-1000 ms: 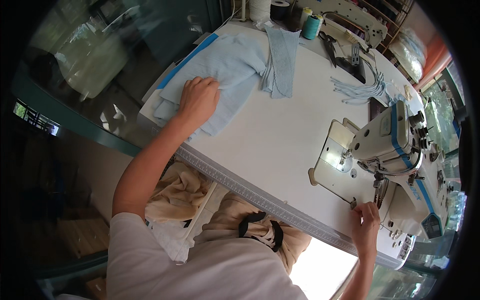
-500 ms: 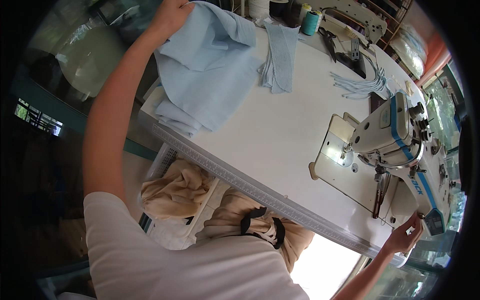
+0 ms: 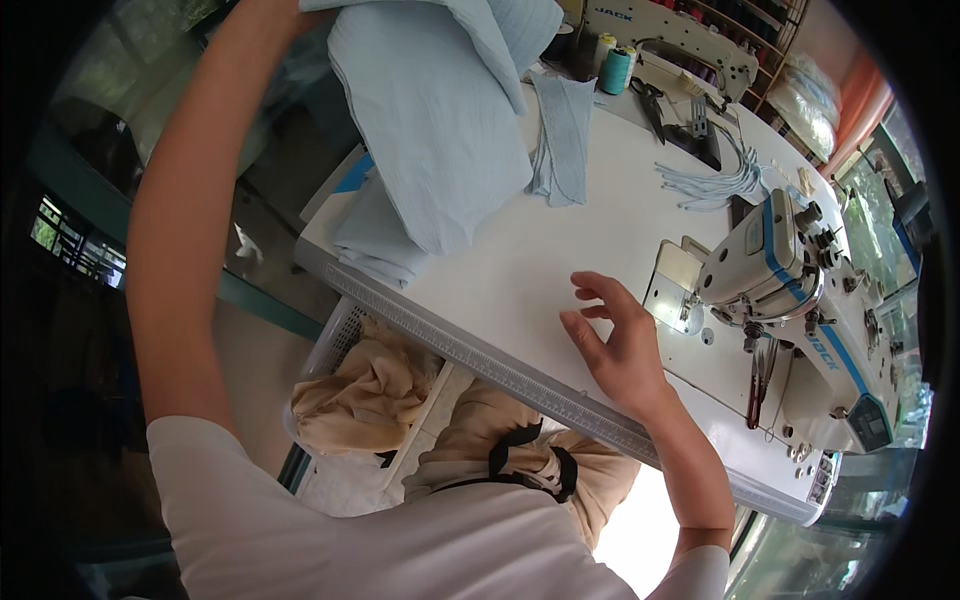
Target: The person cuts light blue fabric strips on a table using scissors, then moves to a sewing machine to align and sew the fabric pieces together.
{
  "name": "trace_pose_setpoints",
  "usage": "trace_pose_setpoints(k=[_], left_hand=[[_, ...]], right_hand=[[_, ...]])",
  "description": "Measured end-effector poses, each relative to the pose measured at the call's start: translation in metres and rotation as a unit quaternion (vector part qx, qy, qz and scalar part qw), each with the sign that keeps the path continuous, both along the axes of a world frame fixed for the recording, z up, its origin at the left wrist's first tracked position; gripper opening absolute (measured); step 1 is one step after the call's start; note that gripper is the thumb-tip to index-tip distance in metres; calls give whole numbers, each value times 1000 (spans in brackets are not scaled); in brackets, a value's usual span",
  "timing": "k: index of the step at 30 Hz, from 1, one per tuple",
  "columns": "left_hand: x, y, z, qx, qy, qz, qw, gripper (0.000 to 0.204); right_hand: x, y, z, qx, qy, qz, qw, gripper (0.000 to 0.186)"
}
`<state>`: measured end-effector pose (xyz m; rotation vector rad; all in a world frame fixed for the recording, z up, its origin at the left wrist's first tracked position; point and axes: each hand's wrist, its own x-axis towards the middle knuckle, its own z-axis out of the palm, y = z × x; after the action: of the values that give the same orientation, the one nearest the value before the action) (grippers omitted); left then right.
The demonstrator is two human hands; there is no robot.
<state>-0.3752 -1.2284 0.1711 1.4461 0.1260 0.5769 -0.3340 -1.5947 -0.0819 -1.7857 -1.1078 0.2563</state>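
At the top edge my left hand (image 3: 305, 18) is closed on a large light blue cloth (image 3: 435, 140) and holds it raised; its fingers are mostly hidden behind the folds. The cloth hangs down onto the white sewing table (image 3: 520, 290), over a folded light blue piece (image 3: 378, 245) near the left front corner. My right hand (image 3: 625, 345) hovers above the table left of the sewing machine (image 3: 760, 265), fingers loosely bent and apart, holding nothing. Pale blue strips (image 3: 565, 130) lie just right of the cloth.
Scissors (image 3: 650, 108), thread spools (image 3: 615, 72) and a bundle of light blue cords (image 3: 710, 183) lie toward the back. Tweezers (image 3: 757, 385) rest beside the machine, with several small round metal pieces (image 3: 800, 455) near the right corner. A basket (image 3: 335, 335) of beige cloth stands below the front edge.
My left hand has lifted the light blue cloth higher, and more of it hangs down. My right hand has left the machine's right end and moved left over the table, its fingers opening.
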Motion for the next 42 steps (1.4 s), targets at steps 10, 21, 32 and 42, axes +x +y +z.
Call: trace_pose_setpoints(k=[10,21,32,42], left_hand=[[-4,10,-86,121,168,28,978,24],[-59,-137,-256,707,67,-76,699,21],[-16,37,-136,62,99,99,988,23],[-47,65,-191,80,193,199,957,28]], right_hand=[[-1,41,26,157,374,96,909,54],[-21,-8,-9,-52,284,-33,957,39],[-21,-75,15,-74,222,-112,966,40],[-24,-98,23,-165,62,-178,968,35]])
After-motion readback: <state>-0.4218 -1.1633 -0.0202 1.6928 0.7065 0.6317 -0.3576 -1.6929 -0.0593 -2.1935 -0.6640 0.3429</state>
